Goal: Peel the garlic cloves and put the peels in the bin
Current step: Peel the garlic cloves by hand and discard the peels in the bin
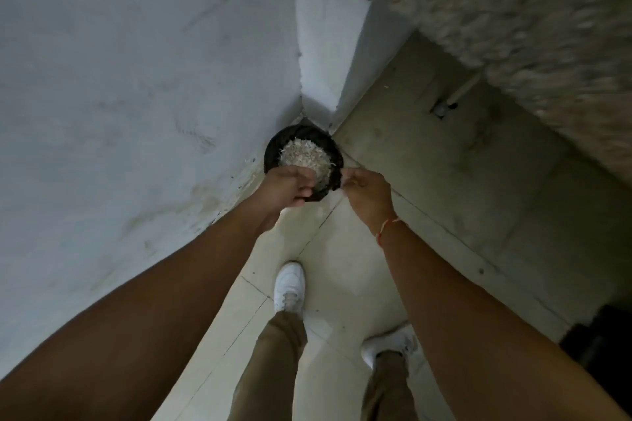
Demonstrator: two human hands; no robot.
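Round black bin (302,143) in wall corner on pale tiled floor (345,284), heaped w/ flaky off-white peels (304,155). L hand (285,186) & R hand (367,190) over near rim, fingers curled; grip contents can't tell.

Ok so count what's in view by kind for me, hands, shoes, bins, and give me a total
Hands: 2, left and right, both over the bin
White shoes: 2, one ahead, one behind
Black bin: 1, holding a heap of garlic peels
Total: 5
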